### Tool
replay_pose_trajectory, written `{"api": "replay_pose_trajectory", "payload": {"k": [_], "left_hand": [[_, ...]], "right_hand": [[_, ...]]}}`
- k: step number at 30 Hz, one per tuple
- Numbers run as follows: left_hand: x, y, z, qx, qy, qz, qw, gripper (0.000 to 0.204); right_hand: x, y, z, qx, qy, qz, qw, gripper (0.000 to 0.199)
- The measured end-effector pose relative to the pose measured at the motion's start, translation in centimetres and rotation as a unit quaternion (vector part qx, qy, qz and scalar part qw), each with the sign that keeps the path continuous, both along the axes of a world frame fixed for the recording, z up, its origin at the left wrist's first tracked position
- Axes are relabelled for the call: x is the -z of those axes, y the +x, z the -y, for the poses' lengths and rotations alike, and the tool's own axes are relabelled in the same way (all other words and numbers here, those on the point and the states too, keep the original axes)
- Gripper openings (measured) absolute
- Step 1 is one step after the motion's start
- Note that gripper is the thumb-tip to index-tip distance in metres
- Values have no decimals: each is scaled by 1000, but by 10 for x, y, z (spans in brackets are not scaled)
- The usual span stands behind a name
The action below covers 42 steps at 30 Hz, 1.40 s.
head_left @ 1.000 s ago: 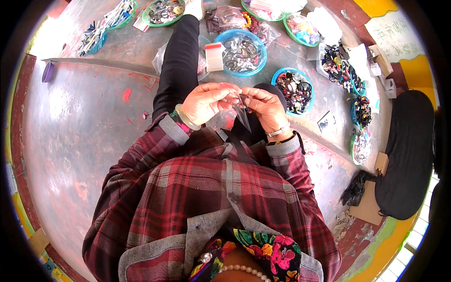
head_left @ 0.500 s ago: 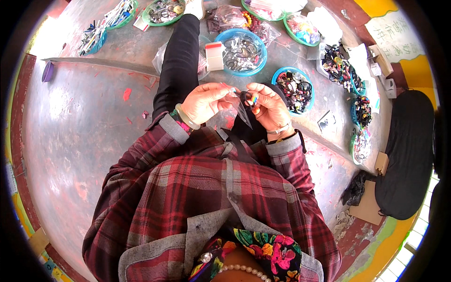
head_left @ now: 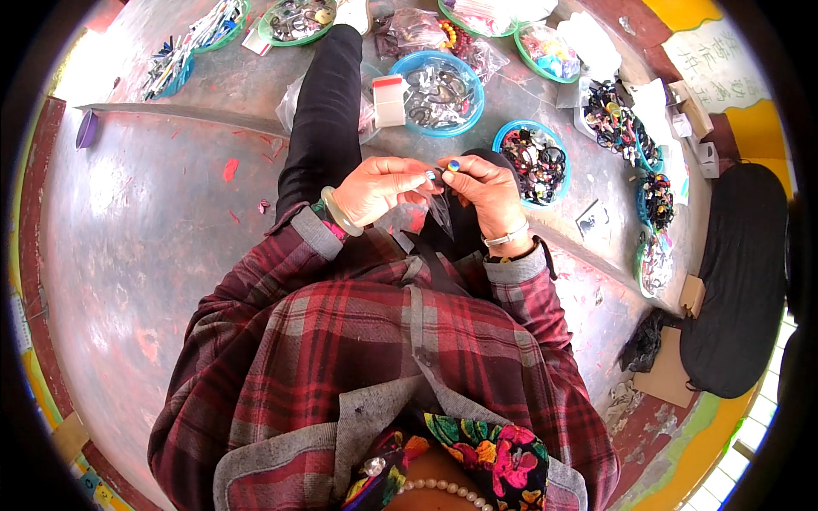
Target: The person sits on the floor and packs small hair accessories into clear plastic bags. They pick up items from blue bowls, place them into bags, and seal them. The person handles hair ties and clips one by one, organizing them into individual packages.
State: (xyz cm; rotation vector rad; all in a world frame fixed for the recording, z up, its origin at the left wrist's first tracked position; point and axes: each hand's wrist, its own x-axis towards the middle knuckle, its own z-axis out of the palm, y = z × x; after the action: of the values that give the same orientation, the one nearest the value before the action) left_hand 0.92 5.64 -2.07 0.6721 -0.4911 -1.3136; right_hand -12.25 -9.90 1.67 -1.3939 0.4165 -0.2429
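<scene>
Downward, clear bag's (head_left: 439, 211) long axis.

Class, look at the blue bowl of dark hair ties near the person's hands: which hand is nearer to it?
Right. The right hand is just beside the blue bowl of dark hair ties, close to its rim. The left hand is farther away, beyond the right hand.

Floor-level craft workshop: bowls of beads (head_left: 443, 89) (sorted), plastic bags (head_left: 417, 30), worn concrete floor (head_left: 145, 247).

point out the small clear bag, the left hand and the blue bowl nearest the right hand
small clear bag (head_left: 440, 213), head view, its hanging middle
left hand (head_left: 379, 187), head view, back of hand
blue bowl (head_left: 509, 132), head view, its left rim
</scene>
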Motion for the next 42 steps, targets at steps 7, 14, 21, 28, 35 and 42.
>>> {"api": "replay_pose_trajectory", "payload": {"k": [7, 14, 21, 28, 35, 42], "left_hand": [[1, -1, 0, -21, 47, -20, 998, 24], [-10, -4, 2, -25, 66, -40, 997, 24], [-5, 1, 3, -113, 160, -12, 980, 15], [-5, -3, 5, -141, 206, 85, 965, 18], [-2, -8, 9, -108, 210, 149, 960, 21], [0, -9, 9, -98, 215, 192, 953, 24]], "right_hand": [[4, 2, -4, -73, -183, 12, 980, 25], [21, 2, 3, -68, -192, 19, 979, 24], [8, 1, 15, 62, 32, 30, 997, 17], [-12, -5, 12, 29, -138, 16, 990, 24], [-14, 7, -9, 47, -326, 30, 944, 12], [2, 8, -13, 40, -310, 24, 950, 12]]}}
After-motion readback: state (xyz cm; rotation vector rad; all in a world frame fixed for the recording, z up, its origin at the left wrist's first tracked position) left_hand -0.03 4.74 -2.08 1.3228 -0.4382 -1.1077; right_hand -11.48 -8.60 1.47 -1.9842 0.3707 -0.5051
